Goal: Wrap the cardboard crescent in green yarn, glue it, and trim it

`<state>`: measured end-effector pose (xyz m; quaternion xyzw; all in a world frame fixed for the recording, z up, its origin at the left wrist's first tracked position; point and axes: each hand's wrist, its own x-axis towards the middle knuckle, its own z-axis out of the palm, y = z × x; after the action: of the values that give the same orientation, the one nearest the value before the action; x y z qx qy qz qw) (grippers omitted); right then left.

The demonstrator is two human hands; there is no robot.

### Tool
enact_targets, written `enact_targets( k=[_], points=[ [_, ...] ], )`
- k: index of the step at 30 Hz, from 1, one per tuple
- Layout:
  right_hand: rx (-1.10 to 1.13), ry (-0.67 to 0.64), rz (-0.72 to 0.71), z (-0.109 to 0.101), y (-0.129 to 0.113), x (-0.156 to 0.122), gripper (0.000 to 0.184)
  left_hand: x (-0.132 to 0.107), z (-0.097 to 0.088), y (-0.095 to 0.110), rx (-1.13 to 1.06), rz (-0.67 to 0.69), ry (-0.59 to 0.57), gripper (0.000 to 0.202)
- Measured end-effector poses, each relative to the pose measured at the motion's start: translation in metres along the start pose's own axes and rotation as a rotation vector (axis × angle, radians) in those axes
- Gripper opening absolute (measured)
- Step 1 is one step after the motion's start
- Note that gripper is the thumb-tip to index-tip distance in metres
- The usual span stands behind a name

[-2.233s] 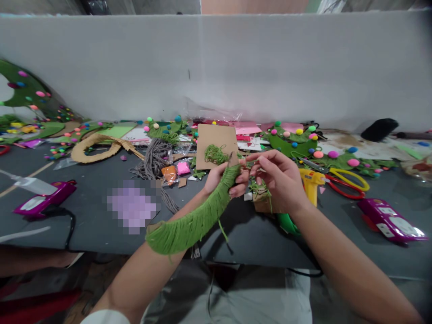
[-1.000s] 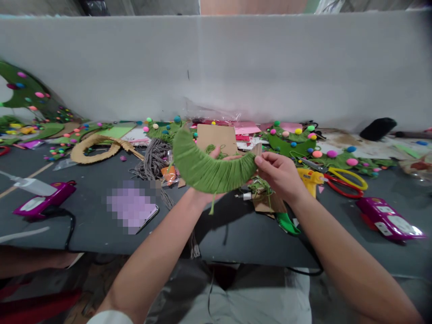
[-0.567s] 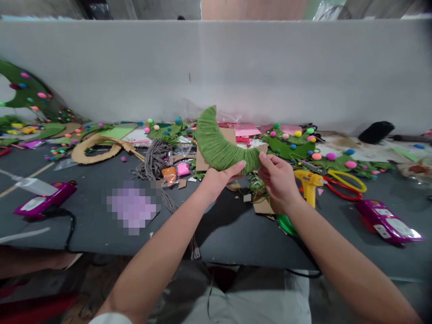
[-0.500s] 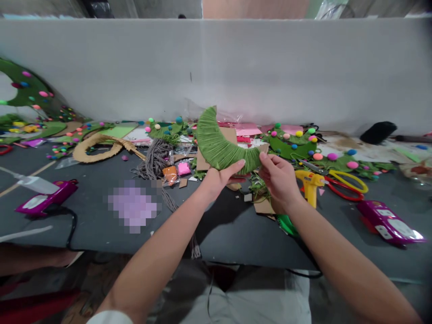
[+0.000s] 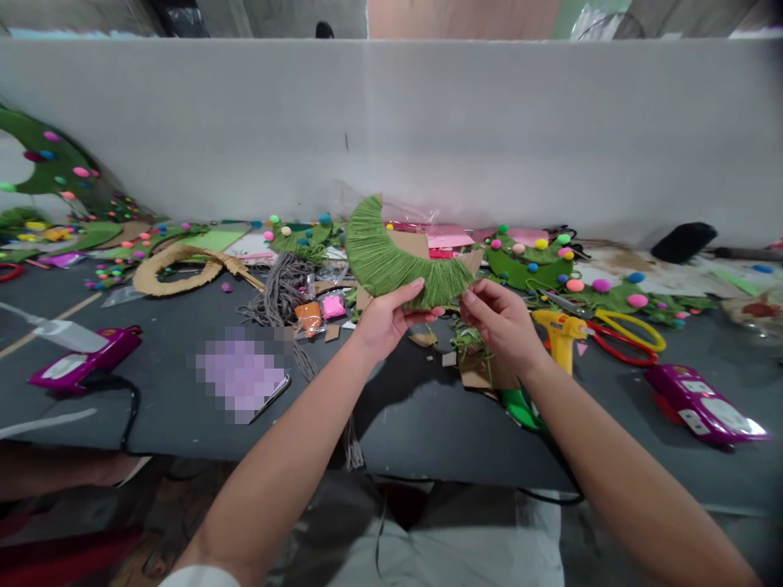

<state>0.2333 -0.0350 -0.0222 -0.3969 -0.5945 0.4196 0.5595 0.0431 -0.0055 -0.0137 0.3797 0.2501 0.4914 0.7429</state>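
Observation:
I hold up a crescent-shaped piece of cardboard wrapped in green yarn [image 5: 382,253] over the dark table [image 5: 428,416]. My left hand [image 5: 388,318] grips its lower edge from below, thumb on the yarn. My right hand [image 5: 498,322] pinches the crescent's right tip, where bare brown cardboard shows. Loose green yarn scraps [image 5: 468,338] lie under my right hand.
A yellow glue gun [image 5: 559,334] and yellow-and-red scissors [image 5: 624,330] lie to the right, with a magenta power strip [image 5: 703,399] beyond. Grey yarn [image 5: 278,289], a tan cardboard ring [image 5: 174,269], pom-pom felt pieces [image 5: 532,261] and another magenta power strip [image 5: 73,367] fill the left and back. A grey wall [image 5: 391,122] stands behind.
The green crescent swung up from pointing down toward my lap to standing up above the table. My left hand shifted to its lower edge; my right hand stays pinching the right tip.

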Motion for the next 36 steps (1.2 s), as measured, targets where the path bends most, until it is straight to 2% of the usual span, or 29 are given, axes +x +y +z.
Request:
enact_targets(
  k=[7, 12, 16, 19, 21, 23, 25, 28, 30, 33, 36],
  points=[
    [-0.307, 0.002, -0.096, 0.007, 0.006, -0.001, 0.018, 0.001, 0.002, -0.004, 0.027, 0.033, 0.050, 0.018],
    [-0.542, 0.009, -0.199, 0.008, 0.005, -0.003, 0.020, 0.004, 0.002, -0.010, 0.114, 0.120, 0.101, 0.027],
    [-0.694, -0.043, -0.250, 0.008, 0.002, -0.005, 0.017, 0.003, 0.001, -0.015, 0.262, 0.198, 0.191, 0.029],
    [-0.771, -0.082, -0.301, 0.007, 0.002, -0.006, 0.015, 0.002, -0.001, -0.015, 0.419, 0.195, 0.289, 0.023],
    [-0.817, -0.114, -0.333, 0.003, 0.002, -0.005, 0.014, 0.002, -0.002, -0.015, 0.524, 0.228, 0.310, 0.018],
    [-0.870, -0.140, -0.366, -0.002, 0.003, -0.003, 0.015, 0.003, -0.004, -0.015, 0.577, 0.277, 0.279, 0.012],
    [-0.911, -0.162, -0.410, -0.007, 0.003, -0.002, 0.014, 0.004, -0.006, -0.016, 0.564, 0.270, 0.226, 0.011],
    [-0.911, -0.187, -0.485, -0.013, 0.002, 0.001, 0.012, 0.004, -0.008, -0.016, 0.520, 0.130, 0.128, 0.015],
    [-0.883, -0.147, -0.515, -0.015, 0.001, 0.003, 0.010, 0.003, -0.009, -0.012, 0.490, 0.057, 0.079, 0.015],
    [-0.798, -0.062, -0.485, -0.014, -0.002, 0.004, 0.008, 0.002, -0.011, -0.004, 0.428, -0.014, 0.061, 0.017],
    [-0.679, -0.099, -0.397, -0.010, -0.004, 0.003, 0.010, 0.000, -0.011, 0.001, 0.401, -0.061, 0.040, 0.022]
  ],
)
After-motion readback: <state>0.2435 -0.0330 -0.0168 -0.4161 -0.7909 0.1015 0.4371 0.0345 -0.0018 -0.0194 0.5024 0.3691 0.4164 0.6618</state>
